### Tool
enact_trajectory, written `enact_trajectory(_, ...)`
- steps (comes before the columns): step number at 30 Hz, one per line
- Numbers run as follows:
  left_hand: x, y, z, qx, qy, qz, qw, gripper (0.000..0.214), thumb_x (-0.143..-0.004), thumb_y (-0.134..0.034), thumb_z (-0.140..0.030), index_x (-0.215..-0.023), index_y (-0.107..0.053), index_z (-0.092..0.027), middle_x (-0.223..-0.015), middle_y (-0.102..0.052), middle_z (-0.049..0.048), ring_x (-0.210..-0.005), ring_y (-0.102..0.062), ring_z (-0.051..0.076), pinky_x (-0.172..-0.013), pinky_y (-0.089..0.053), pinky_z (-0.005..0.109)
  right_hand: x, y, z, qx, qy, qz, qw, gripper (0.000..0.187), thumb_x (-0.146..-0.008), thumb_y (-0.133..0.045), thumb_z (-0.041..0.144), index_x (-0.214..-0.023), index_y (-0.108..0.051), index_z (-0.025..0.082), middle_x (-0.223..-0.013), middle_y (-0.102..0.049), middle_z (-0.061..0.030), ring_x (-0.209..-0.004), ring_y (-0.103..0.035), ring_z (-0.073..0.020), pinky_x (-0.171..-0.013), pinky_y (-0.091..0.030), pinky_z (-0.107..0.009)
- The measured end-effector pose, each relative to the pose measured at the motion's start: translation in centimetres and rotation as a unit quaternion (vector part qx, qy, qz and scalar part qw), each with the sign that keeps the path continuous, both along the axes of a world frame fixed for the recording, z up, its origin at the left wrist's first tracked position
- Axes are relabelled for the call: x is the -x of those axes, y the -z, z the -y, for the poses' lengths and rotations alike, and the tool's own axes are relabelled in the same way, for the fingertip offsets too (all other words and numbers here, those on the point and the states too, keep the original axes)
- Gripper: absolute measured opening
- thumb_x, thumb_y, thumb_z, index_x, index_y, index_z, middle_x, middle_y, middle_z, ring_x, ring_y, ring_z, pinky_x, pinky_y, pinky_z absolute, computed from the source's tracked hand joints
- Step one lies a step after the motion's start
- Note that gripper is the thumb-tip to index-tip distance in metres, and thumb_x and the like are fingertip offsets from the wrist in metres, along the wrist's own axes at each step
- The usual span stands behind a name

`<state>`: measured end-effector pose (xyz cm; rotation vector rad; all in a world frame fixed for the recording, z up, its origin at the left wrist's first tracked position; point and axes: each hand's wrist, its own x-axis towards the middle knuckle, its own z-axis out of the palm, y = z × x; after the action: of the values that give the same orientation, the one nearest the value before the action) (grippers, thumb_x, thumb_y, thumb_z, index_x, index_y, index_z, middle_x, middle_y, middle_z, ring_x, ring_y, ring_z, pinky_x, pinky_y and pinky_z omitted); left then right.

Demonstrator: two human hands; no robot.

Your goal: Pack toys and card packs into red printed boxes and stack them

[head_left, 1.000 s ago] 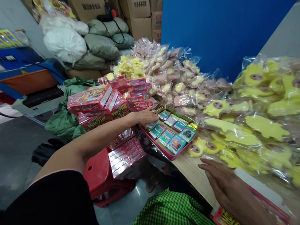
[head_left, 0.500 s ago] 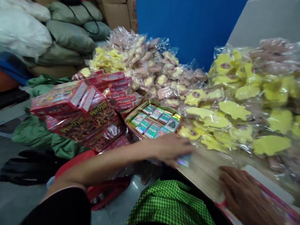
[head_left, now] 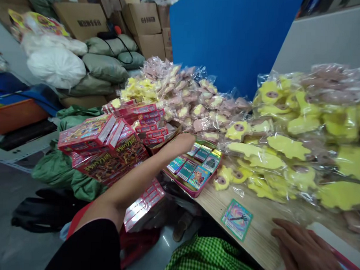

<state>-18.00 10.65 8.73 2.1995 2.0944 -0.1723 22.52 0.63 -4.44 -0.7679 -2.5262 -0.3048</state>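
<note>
Cardboard cartons (head_left: pixel 142 19) are towering behind woven green sacks (head_left: pixel 105 67), while a blue panel (head_left: pixel 227 38) is rising beside them. Clear-bagged plush toys (head_left: pixel 301 123) in yellow and pink are heaping across a wooden table (head_left: pixel 259 240), their soft felt-like shapes crinkling under glossy film. Shiny red boxes (head_left: pixel 88 133) are stacking up at the table's left end, sharp-cornered against all that softness.

A pink-rimmed tin (head_left: pixel 178 178) is sitting at the pile's edge, holding rows of small trading cards (head_left: pixel 187 170). One swirly-patterned card (head_left: pixel 236 219) has just come out and is now lying alone on the bare wood, nearer the person — a slim, square-cornered rectangle.

The left hand (head_left: pixel 179 145) is hovering over the tin's far corner, narrowed and foreshortened; whether it is gripping anything cannot be told. The right hand (head_left: pixel 306 251) is resting open, fingers spread, just beyond the loose card.
</note>
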Motion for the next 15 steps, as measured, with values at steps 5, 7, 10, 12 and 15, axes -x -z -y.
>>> enact_trajectory(5, 2.6, 2.9, -3.2, 0.023, -0.074, -0.032, 0.996, 0.037, -0.099, -0.066, -0.039, -0.127, -0.064, -0.015, -0.127, -0.066, 0.0114, -0.111, -0.067, 0.025, -0.095, -0.059, 0.046, 0.6, -0.3, 0.0, 0.008, -0.007, -0.017, 1.0, 0.028, -0.096, -0.041, 0.015, -0.095, -0.068, 0.021, -0.103, -0.073, -0.0092, -0.09, -0.068, -0.0261, -0.084, -0.043, -0.041)
enact_trajectory(7, 2.6, 3.9, -3.8, 0.028, -0.094, -0.039, 0.994, 0.038, -0.099, -0.066, -0.039, -0.128, -0.062, -0.015, -0.129, -0.065, 0.012, -0.112, -0.067, 0.025, -0.095, -0.059, 0.046, 0.7, -0.6, 0.2, 0.009, 0.0, -0.017, 1.0, 0.029, -0.096, -0.04, 0.014, -0.096, -0.068, 0.02, -0.102, -0.073, -0.0095, -0.09, -0.068, -0.0262, -0.085, -0.043, -0.041)
enact_trajectory(10, 2.6, 4.8, -4.5, 0.033, -0.107, -0.046, 0.993, 0.038, -0.098, -0.067, -0.038, -0.128, -0.062, -0.015, -0.129, -0.065, 0.0122, -0.112, -0.066, 0.025, -0.095, -0.059, 0.046, 0.9, -1.0, 0.5, 0.016, 0.004, -0.011, 1.0, 0.03, -0.098, -0.039, 0.014, -0.096, -0.068, 0.019, -0.101, -0.073, -0.009, -0.089, -0.068, -0.025, -0.085, -0.042, -0.041)
enact_trajectory(12, 2.6, 4.9, -4.7, 0.033, -0.106, -0.048, 0.993, 0.038, -0.098, -0.067, -0.038, -0.127, -0.063, -0.014, -0.128, -0.065, 0.0124, -0.112, -0.067, 0.025, -0.095, -0.059, 0.046, 0.9, -1.0, 0.5, 0.02, -0.001, -0.01, 1.0, 0.03, -0.098, -0.039, 0.014, -0.096, -0.068, 0.019, -0.101, -0.073, -0.0095, -0.089, -0.067, -0.0251, -0.085, -0.042, -0.041)
enact_trajectory(15, 2.4, 4.8, -4.4, 0.016, -0.09, -0.049, 0.995, 0.038, -0.098, -0.067, -0.037, -0.128, -0.062, -0.014, -0.128, -0.065, 0.0126, -0.111, -0.067, 0.025, -0.094, -0.059, 0.046, 0.7, -0.7, 0.4, 0.018, -0.004, -0.019, 1.0, 0.029, -0.098, -0.04, 0.014, -0.096, -0.068, 0.018, -0.102, -0.072, -0.0106, -0.091, -0.067, -0.0259, -0.085, -0.043, -0.041)
